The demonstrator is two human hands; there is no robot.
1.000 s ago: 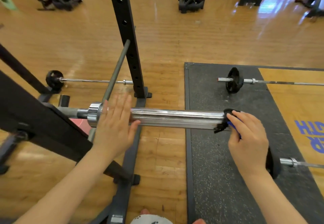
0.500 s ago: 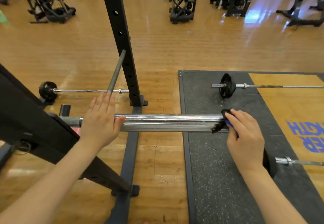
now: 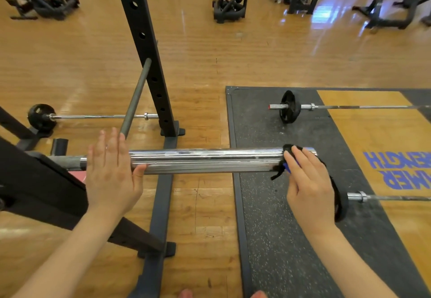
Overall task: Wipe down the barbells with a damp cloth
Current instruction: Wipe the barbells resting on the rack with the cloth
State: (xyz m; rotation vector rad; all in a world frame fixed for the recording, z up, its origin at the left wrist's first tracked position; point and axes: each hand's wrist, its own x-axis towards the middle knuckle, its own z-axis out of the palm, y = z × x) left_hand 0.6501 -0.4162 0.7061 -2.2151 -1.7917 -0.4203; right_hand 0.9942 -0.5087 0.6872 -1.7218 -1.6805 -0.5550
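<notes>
My left hand [image 3: 112,171] lies flat on the barbell sleeve [image 3: 205,160] to steady it, I judge, while my right hand [image 3: 307,181] pinches the cloth [image 3: 283,166] against its right end. Farther off, another barbell [image 3: 289,106] waits on the mat [image 3: 256,134].

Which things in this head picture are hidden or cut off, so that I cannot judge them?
- Black and blue cloth: mostly under the right hand.
- Chrome barbell sleeve: inner collar behind the left hand.
- Blue floor lettering: cut by the right edge.
- Dampness of the cloth: not visible.
</notes>
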